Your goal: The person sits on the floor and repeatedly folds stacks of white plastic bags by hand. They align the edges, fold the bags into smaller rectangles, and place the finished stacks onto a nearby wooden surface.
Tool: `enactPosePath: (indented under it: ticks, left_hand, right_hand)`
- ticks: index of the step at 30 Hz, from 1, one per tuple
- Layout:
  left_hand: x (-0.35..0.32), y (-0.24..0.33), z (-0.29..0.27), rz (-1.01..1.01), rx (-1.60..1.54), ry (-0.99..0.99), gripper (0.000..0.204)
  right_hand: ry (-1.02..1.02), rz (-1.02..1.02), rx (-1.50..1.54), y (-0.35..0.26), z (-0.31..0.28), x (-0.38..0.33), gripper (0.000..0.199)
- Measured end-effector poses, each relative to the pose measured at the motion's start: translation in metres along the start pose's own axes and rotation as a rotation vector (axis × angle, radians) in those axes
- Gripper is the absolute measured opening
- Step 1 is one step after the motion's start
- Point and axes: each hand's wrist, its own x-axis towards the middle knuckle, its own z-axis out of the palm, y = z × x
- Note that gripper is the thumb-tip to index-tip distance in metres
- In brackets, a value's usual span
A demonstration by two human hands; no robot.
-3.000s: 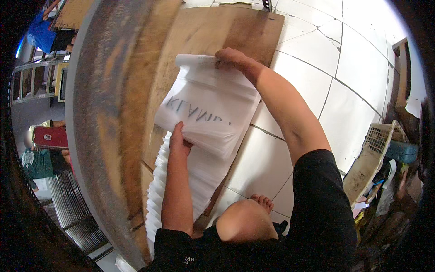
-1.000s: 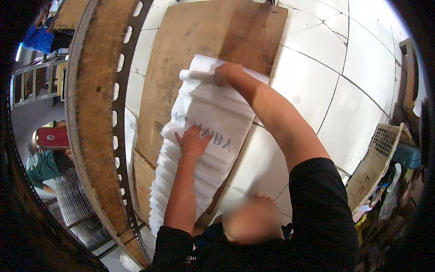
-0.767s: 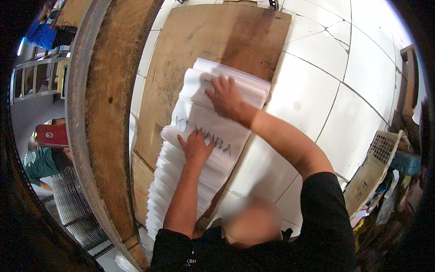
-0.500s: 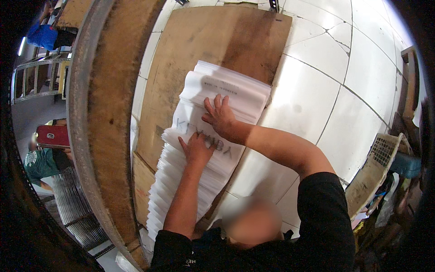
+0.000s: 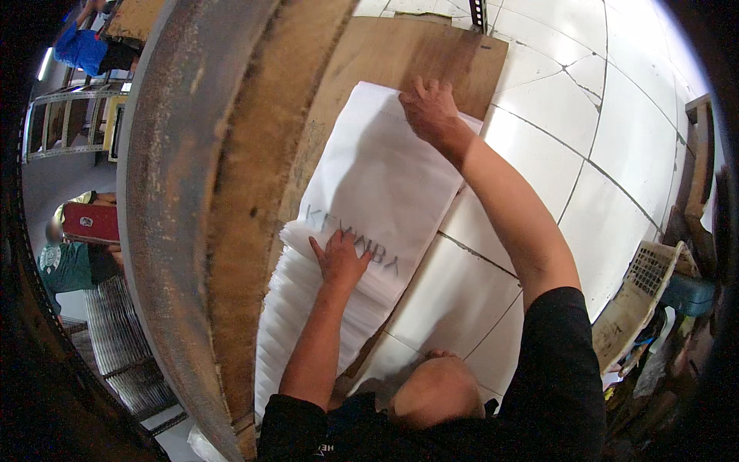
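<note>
A stack of thin white sheets (image 5: 385,165), maybe plastic sacks, lies lengthwise on a brown wooden board (image 5: 362,54). Its far half is smooth, while the near left side fans out in many ripples. Dark lettering shows across its middle. My left hand (image 5: 344,258) rests on the stack over the lettering, palm down with fingers spread. At the far edge, my right hand (image 5: 433,112) lies palm down with its fingers somewhat bent, their tips reaching past the sheets onto the board. Neither hand visibly holds anything.
A long, rusty-edged wooden beam (image 5: 246,154) runs along the left. White cracked tiles (image 5: 554,154) lie to the right, with a dirty cream crate (image 5: 635,300) and a teal case (image 5: 687,295) beyond. Two other people, a red case (image 5: 91,223) and a metal rack (image 5: 73,127) are far left.
My right hand has slid away from me to the far edge, and the far part of the sheets has gone from wavy to flat. My left hand stays nearly in place.
</note>
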Motion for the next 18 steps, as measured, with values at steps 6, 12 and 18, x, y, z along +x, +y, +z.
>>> enactPosePath:
  ticks: [6, 12, 18]
  left_hand:
    - [-0.001, -0.005, 0.005, 0.014, -0.016, 0.025, 0.056]
    - [-0.003, -0.001, 0.003, 0.009, 0.005, 0.015, 0.055]
    - [-0.006, 0.008, 0.005, 0.010, -0.050, 0.029, 0.056]
  right_hand:
    - [-0.058, -0.222, 0.205, -0.028, -0.010, -0.024, 0.031]
    - [-0.258, -0.196, 0.231, -0.052, 0.009, -0.062, 0.033]
    - [-0.389, -0.188, 0.170, -0.050, 0.001, -0.067, 0.068]
